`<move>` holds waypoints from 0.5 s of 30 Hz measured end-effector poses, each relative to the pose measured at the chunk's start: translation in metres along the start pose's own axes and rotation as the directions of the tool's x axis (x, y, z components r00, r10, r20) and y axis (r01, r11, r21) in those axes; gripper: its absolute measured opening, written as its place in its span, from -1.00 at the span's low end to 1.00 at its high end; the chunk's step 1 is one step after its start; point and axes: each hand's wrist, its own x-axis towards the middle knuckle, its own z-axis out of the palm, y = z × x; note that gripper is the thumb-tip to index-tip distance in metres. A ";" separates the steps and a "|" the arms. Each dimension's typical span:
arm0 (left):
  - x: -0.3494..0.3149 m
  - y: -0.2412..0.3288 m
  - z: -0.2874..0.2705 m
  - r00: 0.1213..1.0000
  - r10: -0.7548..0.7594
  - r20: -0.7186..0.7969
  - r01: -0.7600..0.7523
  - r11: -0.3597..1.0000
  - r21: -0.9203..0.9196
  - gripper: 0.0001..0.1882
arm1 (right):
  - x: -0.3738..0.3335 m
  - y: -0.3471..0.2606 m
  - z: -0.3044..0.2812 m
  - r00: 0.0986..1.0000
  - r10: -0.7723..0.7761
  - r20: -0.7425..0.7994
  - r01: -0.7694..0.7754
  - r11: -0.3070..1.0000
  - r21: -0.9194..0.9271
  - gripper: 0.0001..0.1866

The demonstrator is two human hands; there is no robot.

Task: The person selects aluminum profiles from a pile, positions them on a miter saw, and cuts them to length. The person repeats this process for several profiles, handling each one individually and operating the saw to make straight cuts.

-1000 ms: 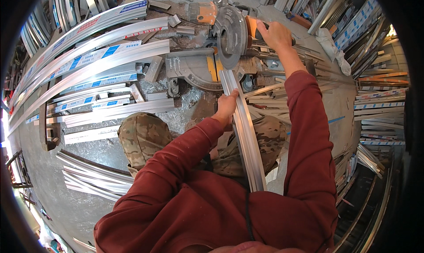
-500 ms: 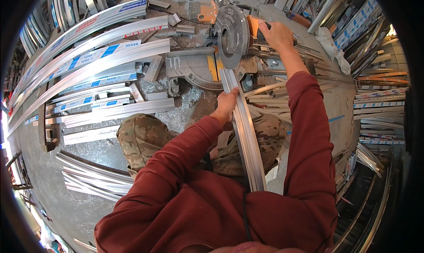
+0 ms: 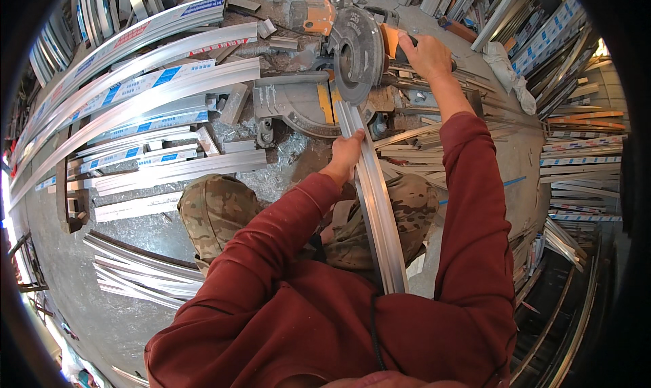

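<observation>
My right hand (image 3: 426, 54) is wrapped round the handle of an orange and grey miter saw (image 3: 357, 57), at the handle's right end. The saw's round blade guard stands above the grey saw base (image 3: 291, 103). A long silvery aluminium profile (image 3: 380, 212) runs from under the blade back toward my body, between my knees. My left hand (image 3: 347, 154) grips this profile a little short of the saw, fingers closed on its left edge. The profile's far end lies at the blade, and the guard partly hides it.
Long aluminium profiles (image 3: 169, 93), some with blue and white film, lie in layers to the left. Another bundle (image 3: 146, 269) rests on the floor at lower left. Cut strips (image 3: 413, 134) and offcuts lie right of the saw. Stacked profiles (image 3: 580, 161) line the right side.
My left hand has slid very slightly up along the profile toward the saw. The right hand and the saw look almost unchanged.
</observation>
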 end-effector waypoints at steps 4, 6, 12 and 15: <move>0.004 -0.007 0.000 1.000 -0.002 0.025 0.003 0.999 -0.032 -0.51 | 0.001 0.001 0.000 1.000 0.002 -0.017 -0.002 1.000 0.012 -0.27; 0.002 -0.011 0.000 1.000 -0.017 0.023 0.018 0.998 -0.052 -0.46 | 0.007 -0.001 -0.004 1.000 0.002 0.013 -0.002 1.000 0.023 -0.23; -0.021 -0.012 0.003 0.992 -0.124 0.025 0.125 0.991 -0.047 -0.38 | 0.026 0.011 -0.002 0.999 -0.002 0.047 0.001 1.000 0.026 -0.19; -0.004 -0.035 -0.004 0.982 -0.167 0.086 0.184 0.945 -0.272 -0.30 | 0.032 0.007 -0.006 0.998 -0.012 0.055 0.010 0.999 0.034 -0.17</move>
